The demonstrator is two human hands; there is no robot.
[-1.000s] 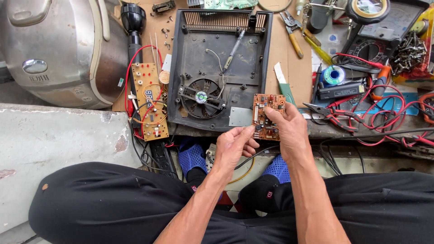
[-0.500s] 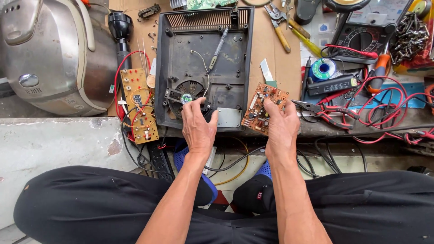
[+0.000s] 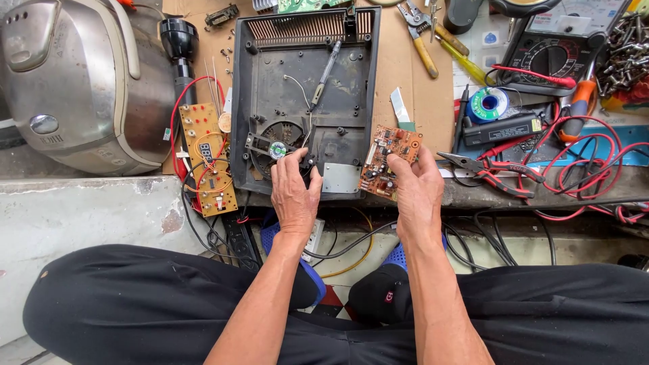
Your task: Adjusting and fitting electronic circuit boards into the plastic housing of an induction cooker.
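Observation:
An opened dark plastic appliance base (image 3: 351, 101) lies on the workbench, with a round cooling fan (image 3: 277, 143) in its near left part. My left hand (image 3: 296, 190) rests on the base's near edge, with its fingers on the black fan frame. My right hand (image 3: 418, 189) holds a brown circuit board (image 3: 390, 159) by its near edge, just right of the base. A yellow display board (image 3: 208, 157) with red wires lies to the left of the base.
A silver rice cooker (image 3: 74, 81) stands at the far left, with a black torch (image 3: 181, 51) beside it. Red-handled pliers (image 3: 497, 172), a solder reel (image 3: 488, 103), a multimeter (image 3: 564, 34), yellow-handled pliers (image 3: 422, 34) and red leads crowd the right. Cables hang below the bench edge.
My left hand has left the brown circuit board and moved left onto the fan in the base. My right hand still holds the board, now a little further right.

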